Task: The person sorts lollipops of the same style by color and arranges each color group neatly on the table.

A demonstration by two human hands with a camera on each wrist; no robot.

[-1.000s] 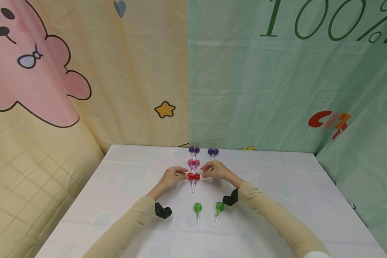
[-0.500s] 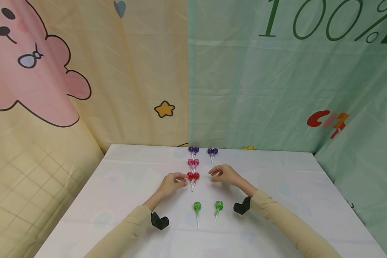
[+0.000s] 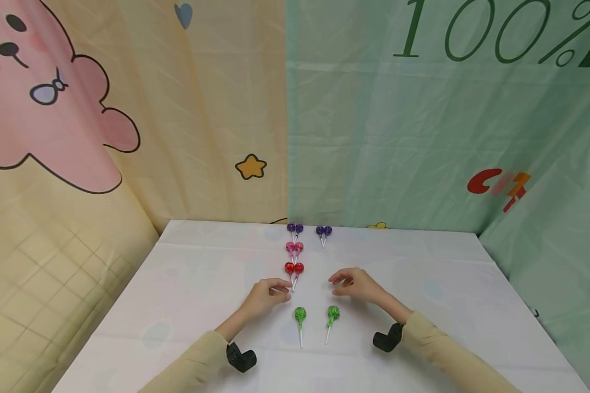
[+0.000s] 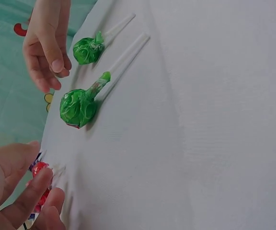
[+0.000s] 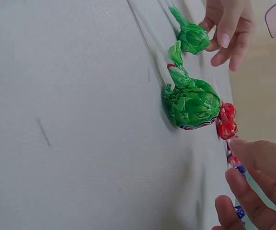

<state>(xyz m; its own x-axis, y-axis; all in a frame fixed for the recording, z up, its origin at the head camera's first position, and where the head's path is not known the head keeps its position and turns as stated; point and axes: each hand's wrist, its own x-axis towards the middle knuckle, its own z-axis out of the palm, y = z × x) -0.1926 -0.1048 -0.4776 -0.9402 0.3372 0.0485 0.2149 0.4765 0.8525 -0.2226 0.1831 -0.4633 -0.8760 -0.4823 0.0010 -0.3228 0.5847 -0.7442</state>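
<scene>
My left hand [image 3: 265, 297] hovers with loosely bent fingers beside the sticks of two red lollipops [image 3: 294, 268], holding nothing. Across from it, my right hand [image 3: 358, 285] is also unladen, its thumb and fingers apart. Nearer to me lie two green lollipops, heads pointing away: the left one [image 3: 300, 314] just in front of my left hand, the right one [image 3: 333, 313] below my right fingertips. In the right wrist view the right green lollipop [image 5: 193, 103] shows its shiny wrapper close up. Beyond the red pair, two pink lollipops [image 3: 294, 247] form part of the same column.
Two purple lollipops [image 3: 295, 228] top the column near the table's far edge, with another purple pair [image 3: 324, 231] to their right. The white-covered table [image 3: 177, 305] meets a printed curtain [image 3: 216, 109] at the back.
Both hands have drawn back toward me from the red lollipops, the right one also moving out to the right. The lollipops have stayed in place.
</scene>
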